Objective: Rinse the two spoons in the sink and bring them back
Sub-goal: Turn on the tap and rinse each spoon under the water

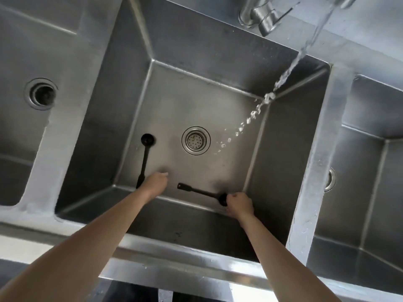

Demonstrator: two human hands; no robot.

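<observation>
Two black spoons lie on the floor of the middle sink basin (196,101). The left spoon (144,162) points its bowl away from me, and its handle end touches the outer edge of my left hand (156,184). That hand's fingers are curled, and a grip on the handle is not visible. The right spoon (196,190) lies crosswise with its handle pointing left. My right hand (239,204) is closed over its bowl end in the near right corner and hides part of the bowl.
Water (305,49) streams from the tap (259,14) at the top right and splashes right of the drain strainer (195,140). Steel basins flank the middle one: the left basin (41,93) shows its drain, the right basin (370,149) is partly seen.
</observation>
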